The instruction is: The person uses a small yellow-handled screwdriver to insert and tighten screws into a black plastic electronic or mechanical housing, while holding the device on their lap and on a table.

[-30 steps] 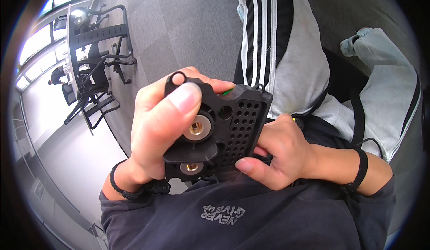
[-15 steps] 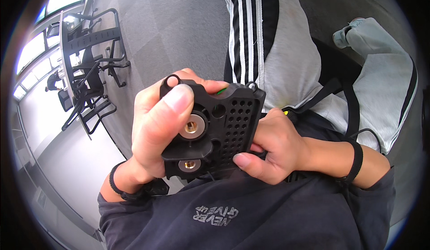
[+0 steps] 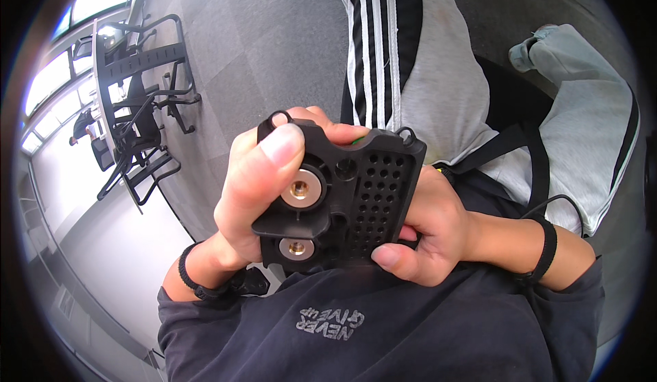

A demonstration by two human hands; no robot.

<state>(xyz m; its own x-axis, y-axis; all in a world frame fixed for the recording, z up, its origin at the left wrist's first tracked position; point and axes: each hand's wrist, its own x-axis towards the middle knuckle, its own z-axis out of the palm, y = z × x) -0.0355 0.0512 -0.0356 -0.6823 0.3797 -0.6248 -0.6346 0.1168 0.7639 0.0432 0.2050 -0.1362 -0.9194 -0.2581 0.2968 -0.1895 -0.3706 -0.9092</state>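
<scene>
A black, roughly rectangular plastic device (image 3: 325, 221) with a grid of round holes is held up in front of my chest. Two silver discs with brass threaded centres sit on its left side, and small loops stick out at its top corners. My left hand (image 3: 256, 183) grips its left edge, thumb on the face by the upper disc and fingers behind. My right hand (image 3: 434, 228) grips the lower right edge, thumb at the front corner; its other fingers are mostly hidden behind the device. A sliver of green shows at the top edge near my left fingertips.
My legs in grey striped trousers (image 3: 445, 74) stretch out beyond the device. Black straps (image 3: 537, 163) and a thin cable (image 3: 571, 204) lie by my right forearm. Black office chairs (image 3: 147, 122) stand along a desk at the far left, on grey carpet tiles (image 3: 246, 46).
Both hands have shifted slightly to the right with the device, which now stands a little more upright and square to view. The grip of each hand looks the same.
</scene>
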